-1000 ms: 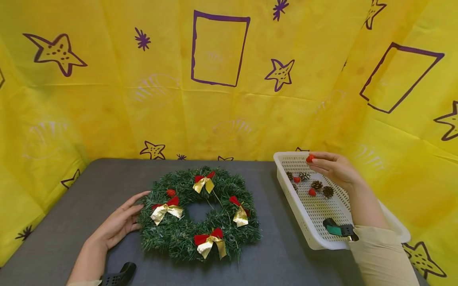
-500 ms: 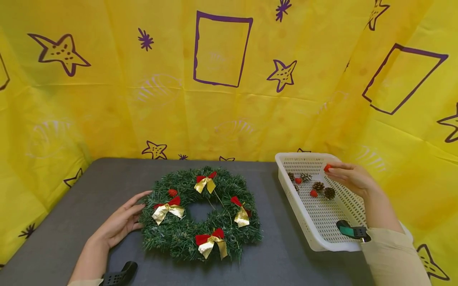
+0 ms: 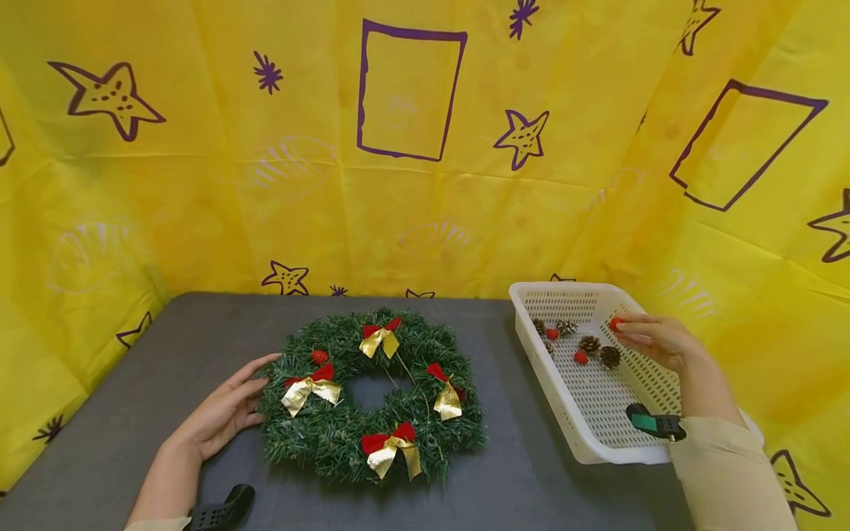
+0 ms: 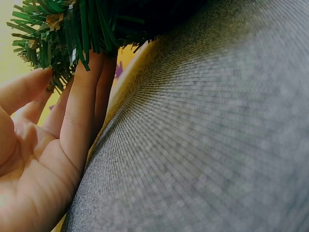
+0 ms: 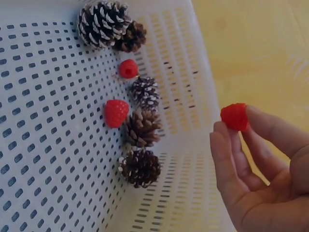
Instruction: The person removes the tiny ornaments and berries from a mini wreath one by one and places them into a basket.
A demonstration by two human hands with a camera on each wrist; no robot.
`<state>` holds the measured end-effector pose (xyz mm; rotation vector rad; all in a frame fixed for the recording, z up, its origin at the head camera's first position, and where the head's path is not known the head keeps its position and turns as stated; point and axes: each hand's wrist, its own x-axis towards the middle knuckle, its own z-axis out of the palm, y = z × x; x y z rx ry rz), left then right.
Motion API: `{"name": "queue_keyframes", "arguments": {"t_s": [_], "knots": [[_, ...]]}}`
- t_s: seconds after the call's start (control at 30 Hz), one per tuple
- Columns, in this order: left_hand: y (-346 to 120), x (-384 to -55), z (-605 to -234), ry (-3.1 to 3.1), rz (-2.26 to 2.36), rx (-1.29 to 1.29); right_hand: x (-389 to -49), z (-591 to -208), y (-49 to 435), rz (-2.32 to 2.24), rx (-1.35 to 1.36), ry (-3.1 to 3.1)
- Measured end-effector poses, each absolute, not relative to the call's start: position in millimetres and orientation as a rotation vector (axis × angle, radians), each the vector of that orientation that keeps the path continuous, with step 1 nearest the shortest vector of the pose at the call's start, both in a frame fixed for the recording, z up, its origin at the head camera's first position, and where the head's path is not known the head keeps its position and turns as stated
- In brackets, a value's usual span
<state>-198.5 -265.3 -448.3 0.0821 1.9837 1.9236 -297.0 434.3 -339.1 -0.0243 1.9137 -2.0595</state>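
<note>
A green wreath (image 3: 299, 435) with several red-and-gold bows and one red raspberry (image 3: 319, 357) lies on the dark table. My left hand (image 3: 222, 413) rests against its left side; close up, the fairly straight fingers (image 4: 79, 104) reach into the needles at its edge. Over the right side of a white basket (image 3: 572, 428), my right hand (image 3: 660, 344) pinches another red raspberry (image 5: 234, 116) between thumb and fingertips. Inside the basket lie several pine cones (image 5: 143, 128), some white-tipped, and two loose raspberries (image 5: 116, 113).
The grey table (image 3: 511, 472) runs between the wreath and the basket. A yellow patterned cloth (image 3: 425, 221) hangs behind and along both sides. Black straps (image 3: 222, 509) sit at the wrists. A thin gold cord (image 3: 403, 365) crosses the wreath.
With the raspberry in its fingers, my right hand has moved right and lower, from above the basket's back part to its right side. The left hand stays at the wreath.
</note>
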Motion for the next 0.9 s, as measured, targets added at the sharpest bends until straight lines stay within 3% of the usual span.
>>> {"name": "queue_keyframes", "arguments": {"t_s": [0.9], "knots": [[-265.3,-197.3,-449.1,2.003,1.897,0.083,-292.6,-335.0,430.6,-2.023,0.041,1.958]]}}
